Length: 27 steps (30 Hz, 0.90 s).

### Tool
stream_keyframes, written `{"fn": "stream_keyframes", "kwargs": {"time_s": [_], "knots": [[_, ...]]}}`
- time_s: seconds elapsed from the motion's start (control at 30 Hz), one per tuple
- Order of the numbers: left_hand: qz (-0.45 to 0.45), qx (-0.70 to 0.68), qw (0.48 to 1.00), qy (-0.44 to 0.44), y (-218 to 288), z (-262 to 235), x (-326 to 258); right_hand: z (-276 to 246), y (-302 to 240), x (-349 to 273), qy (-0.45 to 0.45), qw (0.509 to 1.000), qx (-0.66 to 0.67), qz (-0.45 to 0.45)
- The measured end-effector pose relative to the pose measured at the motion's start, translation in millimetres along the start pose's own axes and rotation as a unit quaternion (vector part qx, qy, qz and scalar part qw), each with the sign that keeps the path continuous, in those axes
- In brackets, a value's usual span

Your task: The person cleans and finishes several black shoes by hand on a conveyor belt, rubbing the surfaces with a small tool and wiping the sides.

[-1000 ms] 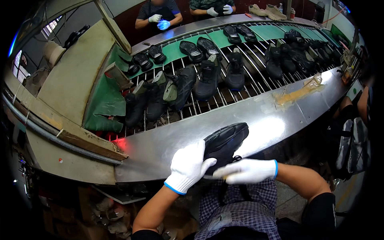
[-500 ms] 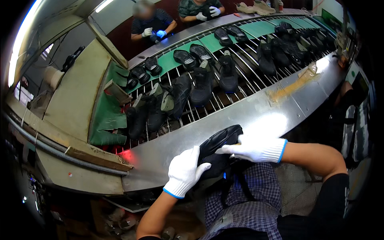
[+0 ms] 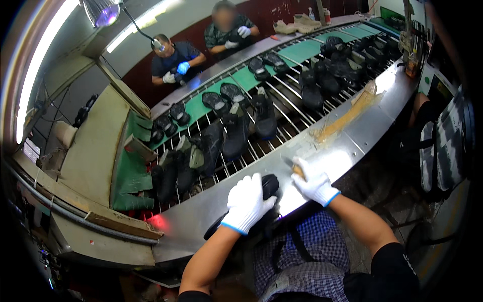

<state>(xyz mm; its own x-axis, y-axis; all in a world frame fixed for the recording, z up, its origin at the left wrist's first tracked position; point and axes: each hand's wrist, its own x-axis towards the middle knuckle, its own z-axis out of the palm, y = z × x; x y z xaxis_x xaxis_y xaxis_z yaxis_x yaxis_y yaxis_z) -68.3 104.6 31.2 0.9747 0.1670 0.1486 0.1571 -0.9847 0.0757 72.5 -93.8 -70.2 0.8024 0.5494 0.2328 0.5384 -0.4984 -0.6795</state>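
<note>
In my left hand (image 3: 246, 205), gloved in white knit with a blue cuff, is a black shoe (image 3: 271, 185). The fingers wrap over the shoe's middle, so only its two ends show, at the near edge of the metal ledge. My right hand (image 3: 314, 183), in a matching glove, is closed round a small tool with a tan handle (image 3: 299, 171). A thin, blurred end of that tool points away over the ledge; its kind is unclear. The right hand is apart from the shoe, on its right.
Beyond the metal ledge (image 3: 292, 151), a rod conveyor carries several black shoes (image 3: 236, 136) and, on a green strip (image 3: 299, 50), black soles (image 3: 217, 102). Two people work across it. A yellowish taped patch (image 3: 347, 117) marks the ledge. A green-curtained housing (image 3: 132, 171) stands left.
My right hand has drawn away from the shoe to the right, bringing the tan-handled tool into clear sight. The left hand has turned the shoe and covers more of it. The whole view has shifted.
</note>
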Motion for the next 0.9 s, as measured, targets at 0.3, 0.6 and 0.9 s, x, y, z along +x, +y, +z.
{"fn": "stream_keyframes", "kwargs": {"time_s": [0.3, 0.6, 0.9], "knots": [[-0.006, -0.107, 0.977, 0.183, -50, -102, -144, 11, -19, 0, -0.125, 0.913, 0.339, 0.190], [-0.105, -0.093, 0.988, 0.071, -82, -9, -143, -19, -117, -28, -0.227, 0.970, 0.061, -0.058], [-0.094, -0.110, 0.986, -0.083, -87, -35, -88, -4, -168, -20, -0.226, 0.937, -0.134, -0.232]]}}
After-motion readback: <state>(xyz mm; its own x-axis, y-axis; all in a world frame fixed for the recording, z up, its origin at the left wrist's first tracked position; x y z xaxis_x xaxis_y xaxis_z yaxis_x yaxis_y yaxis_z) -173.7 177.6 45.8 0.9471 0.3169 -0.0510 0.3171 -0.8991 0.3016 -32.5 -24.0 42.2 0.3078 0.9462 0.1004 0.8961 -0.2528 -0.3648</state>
